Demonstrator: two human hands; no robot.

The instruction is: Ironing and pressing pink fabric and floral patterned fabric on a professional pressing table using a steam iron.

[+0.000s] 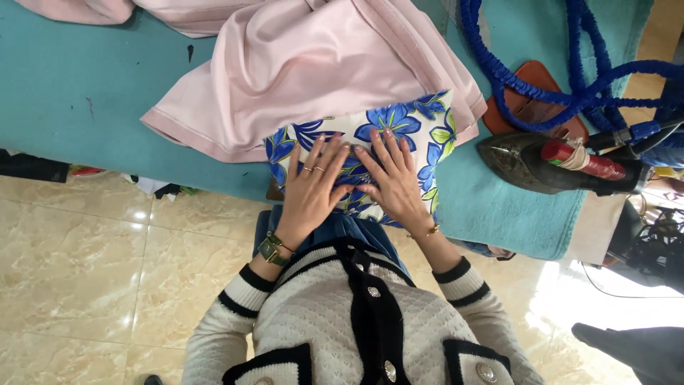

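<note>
Lying across the teal padded ironing table (71,93), a pale pink satin cloth (313,64) spills in folds from the far edge toward the person. Its near hem overlaps a white cotton piece printed with blue flowers and green leaves (420,135), which sits at the table's near edge. The left hand (311,189), fingers spread and flat, wearing rings and a green wristwatch, presses on this floral piece. The right hand (394,182), also flat with fingers apart, rests just beside it, the two nearly touching. Further right, a dark metal iron with a red handle (556,165) lies on the table near a coiled blue fabric-covered hose (570,78).
</note>
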